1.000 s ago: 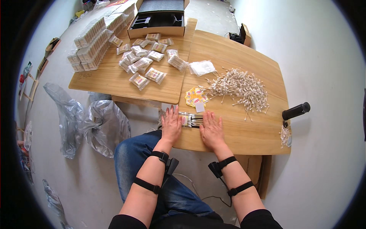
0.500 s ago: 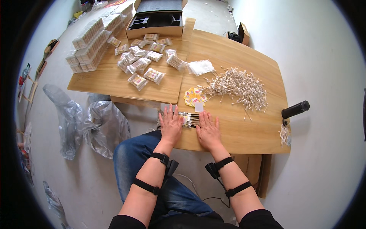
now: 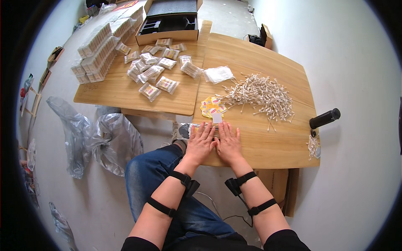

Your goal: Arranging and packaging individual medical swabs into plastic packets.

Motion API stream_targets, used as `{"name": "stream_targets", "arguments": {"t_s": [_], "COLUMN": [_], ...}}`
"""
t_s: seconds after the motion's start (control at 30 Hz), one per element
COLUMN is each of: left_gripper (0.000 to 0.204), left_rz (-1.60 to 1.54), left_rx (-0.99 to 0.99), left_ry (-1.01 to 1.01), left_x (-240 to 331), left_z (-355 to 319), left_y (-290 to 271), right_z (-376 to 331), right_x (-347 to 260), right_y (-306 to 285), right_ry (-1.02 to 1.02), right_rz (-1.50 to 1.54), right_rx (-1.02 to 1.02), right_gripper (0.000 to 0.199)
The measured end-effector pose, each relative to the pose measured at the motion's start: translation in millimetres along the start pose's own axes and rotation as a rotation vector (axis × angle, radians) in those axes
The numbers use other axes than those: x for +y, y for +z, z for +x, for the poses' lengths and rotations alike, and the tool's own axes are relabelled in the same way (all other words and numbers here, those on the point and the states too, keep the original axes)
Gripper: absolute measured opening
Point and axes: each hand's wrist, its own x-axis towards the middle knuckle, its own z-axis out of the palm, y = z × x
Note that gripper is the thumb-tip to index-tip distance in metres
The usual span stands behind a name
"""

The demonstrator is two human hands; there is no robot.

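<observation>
At the table's near edge, a row of cotton swabs point(image 3: 194, 126) lies in a clear plastic bag. My left hand point(image 3: 202, 142) rests flat across the middle of the bag, fingers stretched out. Beside it, my right hand point(image 3: 229, 143) lies flat over the bag's right end, its fingers also straight. The two thumbs meet or nearly meet. Swab sticks show in the narrow gap between the hands; the rest under my palms is hidden. Just beyond my fingertips are a white square card point(image 3: 217, 118) and a spread of yellow printed cards point(image 3: 209, 104).
A heap of loose cotton swabs point(image 3: 264, 96) covers the right part of the table. White empty bags point(image 3: 219, 74) lie behind it. Filled swab packets point(image 3: 151, 73) and stacked packs point(image 3: 98, 54) stand left, near an open box point(image 3: 167, 38). A black cylinder point(image 3: 324, 119) juts from the right edge.
My left hand has slid right, from the bag's left end to beside my right hand, uncovering the swab tips. My right hand has stayed nearly in place.
</observation>
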Motion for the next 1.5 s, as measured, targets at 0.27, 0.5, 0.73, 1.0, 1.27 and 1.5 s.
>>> {"name": "stream_targets", "arguments": {"t_s": [0.27,0.5,0.73,1.0,1.27,1.5], "left_gripper": [0.061,0.062,0.062,0.062,0.062,0.063], "left_rz": [0.023,0.076,0.094,0.138,0.147,0.091], "left_rx": [-0.006,0.051,-0.029,-0.013,-0.016,-0.008], "left_ry": [0.049,0.049,-0.024,0.035,0.028,0.008], "left_x": [6,9,13,12,12,4], "left_z": [-3,-1,0,3,1,2], "left_y": [-1,7,5,-2,3,2], "right_z": [-13,-14,-12,-12,-13,-12], "right_x": [10,9,8,7,8,3], "right_y": [0,-4,0,-4,-1,-3], "right_ry": [-0.031,-0.009,0.002,-0.002,-0.014,-0.017], "right_rz": [0.04,0.035,-0.063,-0.026,-0.003,-0.042], "right_rx": [0.028,0.056,0.006,0.026,0.051,0.011], "right_gripper": [0.056,0.059,0.062,0.062,0.065,0.067]}}
